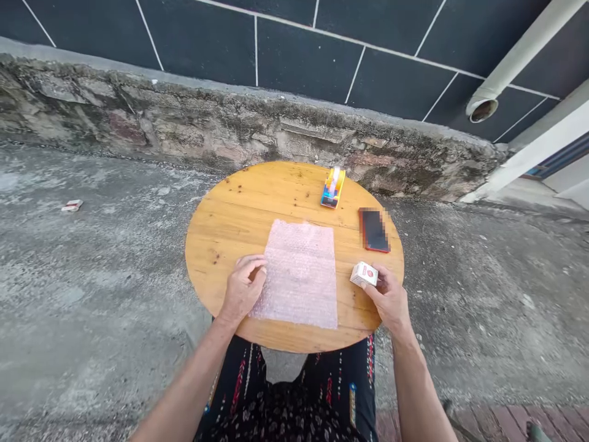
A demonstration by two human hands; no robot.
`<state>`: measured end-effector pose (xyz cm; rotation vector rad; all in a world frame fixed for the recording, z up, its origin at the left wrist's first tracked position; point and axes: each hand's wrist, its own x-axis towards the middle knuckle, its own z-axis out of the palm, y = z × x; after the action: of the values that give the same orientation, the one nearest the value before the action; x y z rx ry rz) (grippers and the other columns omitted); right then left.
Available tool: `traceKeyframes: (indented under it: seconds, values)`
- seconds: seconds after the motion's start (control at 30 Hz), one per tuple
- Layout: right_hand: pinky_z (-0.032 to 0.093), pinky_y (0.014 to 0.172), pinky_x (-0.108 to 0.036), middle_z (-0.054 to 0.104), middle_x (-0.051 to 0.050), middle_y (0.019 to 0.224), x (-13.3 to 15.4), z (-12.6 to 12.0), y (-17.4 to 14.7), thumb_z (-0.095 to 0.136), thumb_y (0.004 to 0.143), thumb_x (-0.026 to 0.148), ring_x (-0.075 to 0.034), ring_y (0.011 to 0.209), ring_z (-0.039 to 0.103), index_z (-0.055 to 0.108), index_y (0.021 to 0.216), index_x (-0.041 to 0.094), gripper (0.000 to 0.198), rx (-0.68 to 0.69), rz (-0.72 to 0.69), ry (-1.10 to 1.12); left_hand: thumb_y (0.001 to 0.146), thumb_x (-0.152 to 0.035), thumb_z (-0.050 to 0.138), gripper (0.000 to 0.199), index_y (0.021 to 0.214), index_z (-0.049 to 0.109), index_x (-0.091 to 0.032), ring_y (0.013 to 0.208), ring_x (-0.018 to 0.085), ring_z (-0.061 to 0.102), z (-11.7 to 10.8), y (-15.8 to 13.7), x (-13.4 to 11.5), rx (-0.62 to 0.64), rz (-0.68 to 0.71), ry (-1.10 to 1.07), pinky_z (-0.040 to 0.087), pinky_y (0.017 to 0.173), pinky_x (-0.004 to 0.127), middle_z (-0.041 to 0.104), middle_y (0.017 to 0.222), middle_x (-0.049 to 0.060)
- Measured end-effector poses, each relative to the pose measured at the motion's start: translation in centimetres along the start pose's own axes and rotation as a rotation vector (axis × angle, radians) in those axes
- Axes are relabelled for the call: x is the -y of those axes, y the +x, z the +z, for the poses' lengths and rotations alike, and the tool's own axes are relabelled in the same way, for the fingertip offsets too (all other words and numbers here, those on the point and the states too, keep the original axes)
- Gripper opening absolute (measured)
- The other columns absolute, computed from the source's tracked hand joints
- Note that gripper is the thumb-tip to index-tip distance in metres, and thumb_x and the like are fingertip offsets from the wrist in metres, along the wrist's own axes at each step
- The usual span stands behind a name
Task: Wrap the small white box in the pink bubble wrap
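A sheet of pinkish bubble wrap (301, 276) lies flat on the round wooden table in front of me. My left hand (246, 283) rests at its left edge, fingers loosely curled, with a gap between thumb and forefinger. The fingertips touch or nearly touch the sheet. On the right side, my right hand (389, 294) grips a small white box (365, 274) with red print between thumb and fingers. The box is tilted, just right of the wrap and low over the tabletop. Part of its right side is hidden by my fingers.
The round wooden table (221, 227) carries a yellow and blue tape dispenser (333, 187) at the back and a dark phone with a red edge (375, 230) at the right. A stone ledge (221, 126) runs behind. A small crumpled pack (72, 205) lies on the concrete at left.
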<state>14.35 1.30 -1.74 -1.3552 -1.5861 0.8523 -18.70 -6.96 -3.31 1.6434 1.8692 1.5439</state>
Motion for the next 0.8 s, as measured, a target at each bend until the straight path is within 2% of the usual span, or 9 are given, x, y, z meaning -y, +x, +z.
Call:
traceKeyframes:
  seconds: [0.13,0.3,0.43,0.8]
  values:
    - [0.053,0.084,-0.044,0.065,-0.011,0.112,2.4,2.1,-0.4,0.07,0.075,0.035,-0.024,0.092,0.064,0.054,0.12,0.02,0.05,0.071,-0.09,-0.021,0.085,-0.019,0.052,0.017,0.091,0.067,-0.02,0.104,0.021,0.059,0.0,0.0,0.2,0.006,0.01,0.001,0.047,0.096,0.039,0.067,0.103,0.005]
    - [0.052,0.081,-0.038,0.064,-0.007,0.11,6.2,7.0,-0.2,0.066,0.074,0.024,-0.021,0.09,0.061,0.056,0.115,0.022,0.042,0.255,-0.322,-0.116,0.085,-0.017,0.05,0.019,0.091,0.068,-0.02,0.103,0.021,0.06,-0.1,0.1,0.0,0.016,0.029,0.006,0.047,0.094,0.039,0.068,0.101,0.006]
    - [0.052,0.078,-0.035,0.062,-0.007,0.111,7.1,9.9,0.2,0.065,0.074,0.021,-0.02,0.091,0.061,0.056,0.113,0.021,0.04,0.323,-0.402,-0.121,0.084,-0.016,0.05,0.02,0.091,0.068,-0.02,0.102,0.021,0.06,-0.2,0.2,-0.3,0.016,0.031,0.002,0.049,0.093,0.039,0.068,0.1,0.006]
    - [0.046,0.092,-0.04,0.062,-0.007,0.113,6.1,11.3,0.3,0.066,0.073,0.02,-0.023,0.106,0.059,0.055,0.115,0.022,0.043,0.382,-0.446,-0.169,0.084,-0.015,0.05,0.019,0.09,0.068,-0.02,0.101,0.022,0.06,-0.3,0.3,-0.7,0.022,0.028,0.008,0.048,0.092,0.04,0.068,0.1,0.006]
